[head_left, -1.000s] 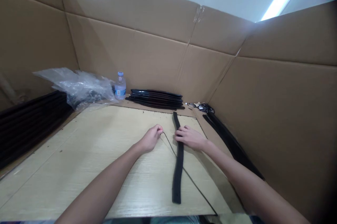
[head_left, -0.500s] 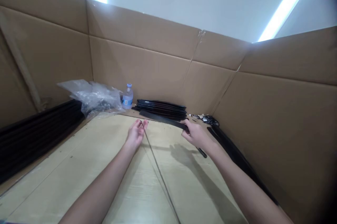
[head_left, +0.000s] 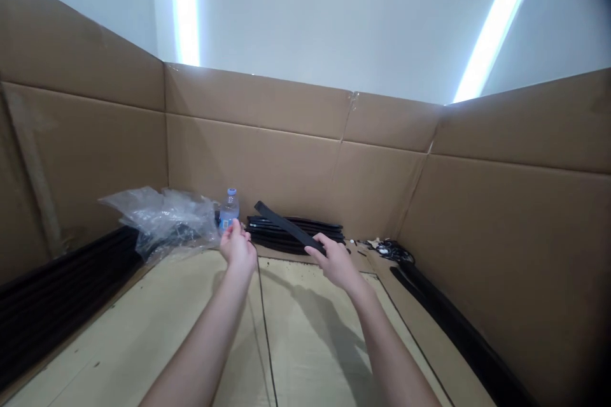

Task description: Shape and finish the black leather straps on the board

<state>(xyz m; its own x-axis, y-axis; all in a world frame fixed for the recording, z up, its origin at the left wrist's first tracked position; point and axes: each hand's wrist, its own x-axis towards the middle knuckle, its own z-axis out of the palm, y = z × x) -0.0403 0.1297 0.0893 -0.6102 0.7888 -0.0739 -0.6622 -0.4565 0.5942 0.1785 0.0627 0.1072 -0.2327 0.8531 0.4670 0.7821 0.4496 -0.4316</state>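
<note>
My left hand (head_left: pixel 238 249) is closed in a pinch in front of the water bottle. From it a thin dark cord (head_left: pixel 263 318) runs down toward the front edge of the view. My right hand (head_left: pixel 335 260) is closed round the near end of a flat black strip (head_left: pixel 286 226), whose far end tilts up to the left. Behind that strip lies a stack of long black strips (head_left: pixel 267 238) against the back cardboard wall. Both hands are above the pale board (head_left: pixel 191 305). The part of the cord inside my left fingers is hidden.
Cardboard walls (head_left: pixel 258 158) enclose the board. Crumpled clear plastic bags (head_left: pixel 167 219) and a water bottle (head_left: pixel 230 206) stand at the back left. Black lengths (head_left: pixel 67 292) are piled along the left side, another black length (head_left: pixel 449 324) lies right, near tangled black bits (head_left: pixel 394 251).
The view has tilted upward. My left hand has moved left, in front of the bottle, with the cord. My right hand has shifted left, and the strip's far end is raised.
</note>
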